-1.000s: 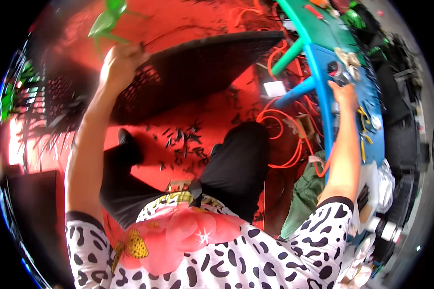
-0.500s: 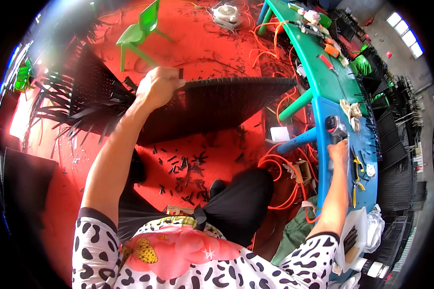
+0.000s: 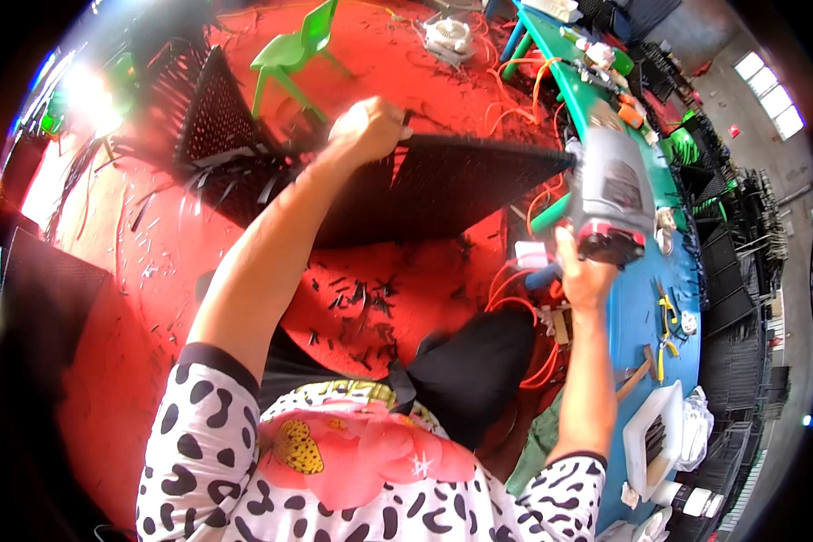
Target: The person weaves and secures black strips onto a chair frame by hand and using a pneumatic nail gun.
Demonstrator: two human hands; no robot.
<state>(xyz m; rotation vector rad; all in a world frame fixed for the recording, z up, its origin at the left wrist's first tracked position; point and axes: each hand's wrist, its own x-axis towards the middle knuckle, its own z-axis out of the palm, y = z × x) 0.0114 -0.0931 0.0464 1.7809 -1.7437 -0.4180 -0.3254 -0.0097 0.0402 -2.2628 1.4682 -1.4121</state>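
Observation:
My left hand (image 3: 368, 131) is closed over the upper edge of a black woven rattan panel (image 3: 406, 199), a furniture part that stands tilted in front of me. Loose black strips stick out at its left side. In my right hand (image 3: 587, 275) is a grey staple gun (image 3: 612, 185) with a round black and red cap, blurred by motion. The gun is raised by the panel's right corner, over the table's edge. Whether its nose touches the panel is hidden.
On the right, a blue table (image 3: 637, 316) holds yellow-handled pliers (image 3: 667, 339), a hammer (image 3: 646, 366) and a white container (image 3: 637, 434). A green table (image 3: 560, 63) with tools adjoins it. Orange hoses (image 3: 524, 298) and black scraps (image 3: 361, 298) litter the red floor. A green chair (image 3: 289, 50) stands beyond the panel.
My right hand has lifted the staple gun off the blue table and brought it up to the panel's right end. A hammer now shows on the table.

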